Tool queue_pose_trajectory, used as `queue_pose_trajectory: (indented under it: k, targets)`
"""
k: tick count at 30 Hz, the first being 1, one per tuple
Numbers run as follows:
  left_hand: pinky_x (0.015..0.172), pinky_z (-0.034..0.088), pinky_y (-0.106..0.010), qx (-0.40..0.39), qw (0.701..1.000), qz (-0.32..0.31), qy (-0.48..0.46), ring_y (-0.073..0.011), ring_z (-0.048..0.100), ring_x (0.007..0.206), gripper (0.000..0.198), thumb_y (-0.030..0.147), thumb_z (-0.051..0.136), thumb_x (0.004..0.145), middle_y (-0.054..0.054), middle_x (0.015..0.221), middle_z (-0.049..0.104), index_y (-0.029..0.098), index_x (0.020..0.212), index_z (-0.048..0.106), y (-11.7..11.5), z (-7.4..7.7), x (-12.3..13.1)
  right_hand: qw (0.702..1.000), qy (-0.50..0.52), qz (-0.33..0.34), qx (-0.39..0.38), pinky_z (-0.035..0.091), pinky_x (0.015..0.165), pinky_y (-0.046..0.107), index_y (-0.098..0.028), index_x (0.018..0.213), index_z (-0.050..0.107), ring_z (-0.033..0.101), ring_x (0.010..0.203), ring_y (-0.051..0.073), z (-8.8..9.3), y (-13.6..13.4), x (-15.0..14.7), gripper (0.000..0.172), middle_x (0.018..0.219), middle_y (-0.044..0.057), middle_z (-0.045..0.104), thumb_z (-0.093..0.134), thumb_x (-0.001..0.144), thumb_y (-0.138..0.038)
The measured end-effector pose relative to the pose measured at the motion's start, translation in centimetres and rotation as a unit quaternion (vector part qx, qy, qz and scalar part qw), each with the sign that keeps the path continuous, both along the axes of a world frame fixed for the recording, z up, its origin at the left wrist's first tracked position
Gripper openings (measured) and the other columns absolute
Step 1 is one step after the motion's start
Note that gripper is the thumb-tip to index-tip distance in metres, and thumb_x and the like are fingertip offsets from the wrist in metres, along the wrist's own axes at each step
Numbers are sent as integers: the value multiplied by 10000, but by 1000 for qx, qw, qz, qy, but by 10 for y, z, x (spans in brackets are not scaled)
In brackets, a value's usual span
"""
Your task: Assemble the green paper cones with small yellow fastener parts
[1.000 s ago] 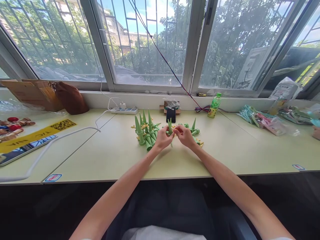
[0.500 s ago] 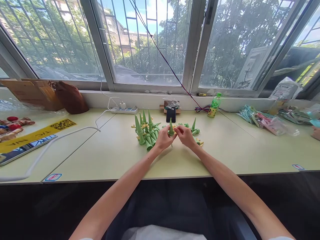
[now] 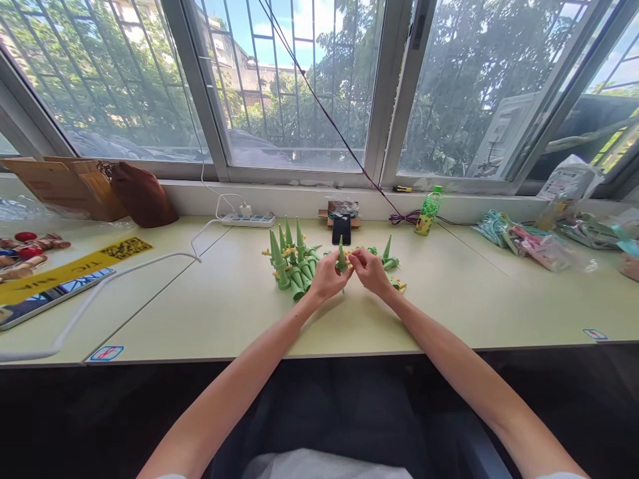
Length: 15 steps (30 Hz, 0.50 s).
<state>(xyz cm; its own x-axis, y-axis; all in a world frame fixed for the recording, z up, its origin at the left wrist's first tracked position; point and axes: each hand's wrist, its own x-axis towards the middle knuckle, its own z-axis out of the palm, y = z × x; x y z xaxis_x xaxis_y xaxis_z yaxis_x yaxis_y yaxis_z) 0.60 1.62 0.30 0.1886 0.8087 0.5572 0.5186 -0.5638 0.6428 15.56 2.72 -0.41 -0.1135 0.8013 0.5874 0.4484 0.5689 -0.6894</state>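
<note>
Both hands meet low over the desk [image 3: 239, 313], just in front of the pile. Left hand [image 3: 327, 276] grips a green cone [image 3: 341, 255] upright, tip up, fingers wrapped round its base. Right hand [image 3: 370, 271] is pinched shut against the cone's right side, apparently on a small yellowish part [image 3: 350, 261]; too small to tell what it is. Standing cones [image 3: 292, 263] are packed just left of the left hand, with loose cones [image 3: 389, 256] just beyond the right hand. Black phone [image 3: 341, 228] lies beyond and a green bottle [image 3: 428, 211] stands farther right, by the sill.

Likely risks:
- The small part slips out of the pinch and drops among the loose cones.
- The left wrist bumps the standing cones and topples them, since they're that close.
</note>
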Motion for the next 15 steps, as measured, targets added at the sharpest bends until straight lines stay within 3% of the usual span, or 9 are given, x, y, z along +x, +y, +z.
queue_pose_trajectory:
  k: [15]
  targets:
    - [564, 402, -259, 19, 1000, -2, 19, -109, 472, 572, 205, 369, 630, 813, -22, 771, 599, 182, 788, 550, 2, -4, -1, 1000, 5, 3, -23, 361, 530, 273, -227, 846, 549, 480, 464, 151, -1, 0, -1, 264, 545, -20, 590, 475, 908, -474]
